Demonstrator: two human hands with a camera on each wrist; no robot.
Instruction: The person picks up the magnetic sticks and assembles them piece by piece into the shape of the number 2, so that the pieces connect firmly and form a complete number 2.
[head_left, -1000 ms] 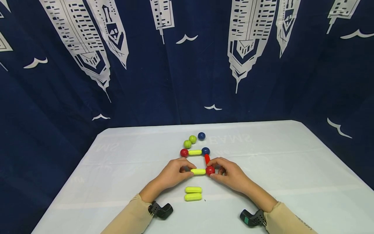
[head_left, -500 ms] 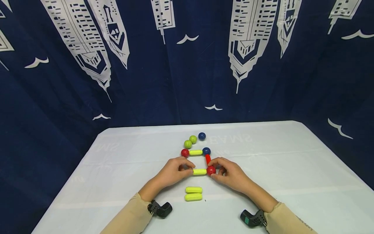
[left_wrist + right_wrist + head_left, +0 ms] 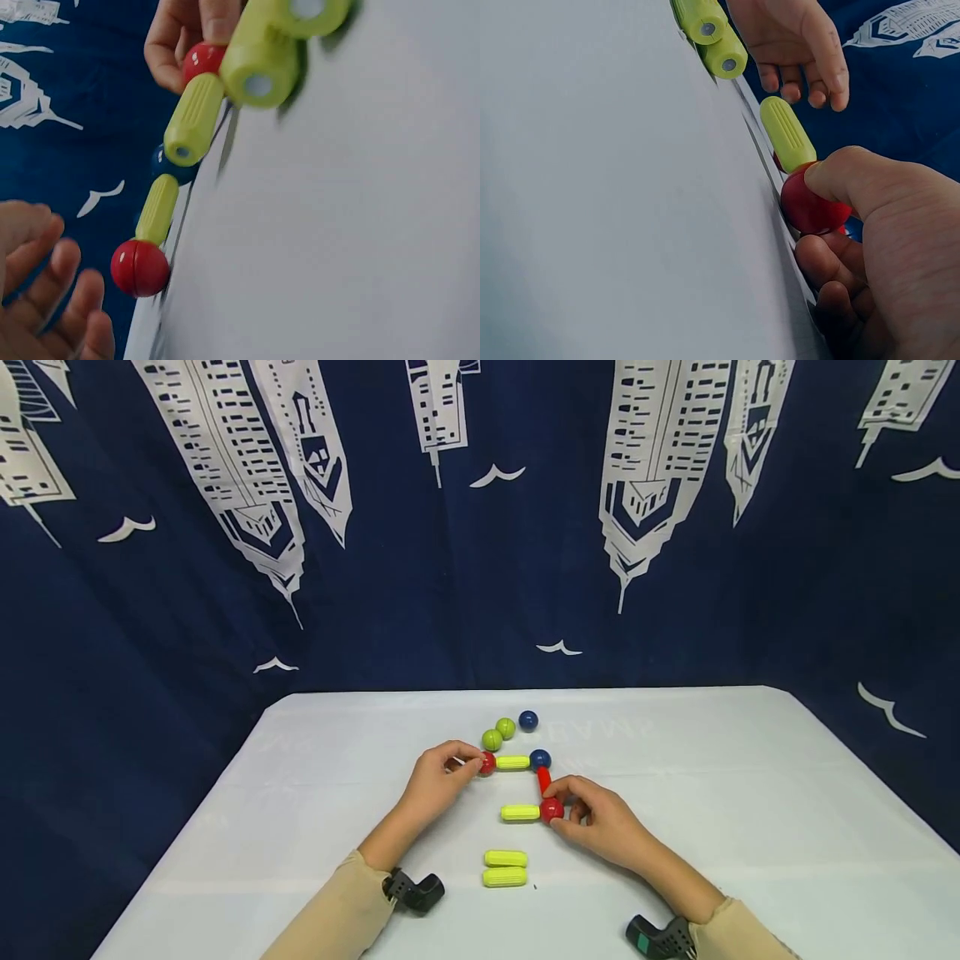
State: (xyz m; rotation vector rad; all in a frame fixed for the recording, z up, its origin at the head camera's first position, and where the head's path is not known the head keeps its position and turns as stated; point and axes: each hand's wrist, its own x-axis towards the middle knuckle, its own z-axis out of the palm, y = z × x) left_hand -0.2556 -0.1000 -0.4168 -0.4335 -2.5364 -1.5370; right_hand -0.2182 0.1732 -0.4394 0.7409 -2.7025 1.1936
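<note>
My right hand point(image 3: 609, 828) pinches a red ball point(image 3: 552, 811) between thumb and fingers. A yellow-green rod point(image 3: 520, 812) points left from that ball, and a red rod point(image 3: 543, 780) links it to a blue ball point(image 3: 540, 760). Another yellow-green rod point(image 3: 513, 762) joins the blue ball to a far red ball point(image 3: 487, 763). My left hand point(image 3: 435, 782) is beside this far ball; in the left wrist view the hand's fingers point(image 3: 65, 259) are parted and stand clear of the red ball point(image 3: 140, 268). The right wrist view shows the right thumb on its red ball point(image 3: 814, 202).
Two yellow-green rods point(image 3: 506, 858) point(image 3: 505, 877) lie side by side nearer the front of the white table point(image 3: 300, 860). Behind the joined pieces are two green balls point(image 3: 492, 740) point(image 3: 506, 727) and a loose blue ball point(image 3: 528, 721). A dark blue patterned cloth point(image 3: 450, 610) hangs behind.
My left hand has let go of the near yellow-green rod and moved away to the far red ball. My right hand still pinches the near red ball. The head view has shifted slightly.
</note>
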